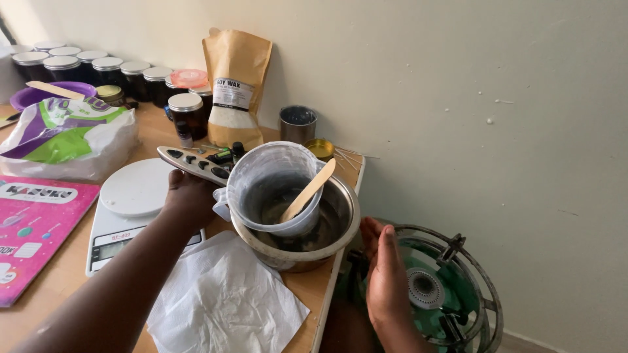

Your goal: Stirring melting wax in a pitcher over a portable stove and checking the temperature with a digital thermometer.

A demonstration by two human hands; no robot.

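Note:
My left hand [191, 198] grips the handle side of a translucent plastic jug [271, 186] that sits inside a metal pot [330, 232] at the table's right edge. A wooden stick [309, 190] leans in the jug, its end in dark liquid. My right hand [386, 278] is off the table edge, fingers together, resting against a green gas burner [435, 291] with a round metal pot stand. It holds nothing that I can see.
A white kitchen scale [127, 212] and crumpled white paper [222, 297] lie near the pot. A brown pouch of wax [234, 85], several dark lidded jars [108, 68], a metal tin [298, 123], a plastic bag [65, 134] and a pink book [33, 229] fill the wooden table.

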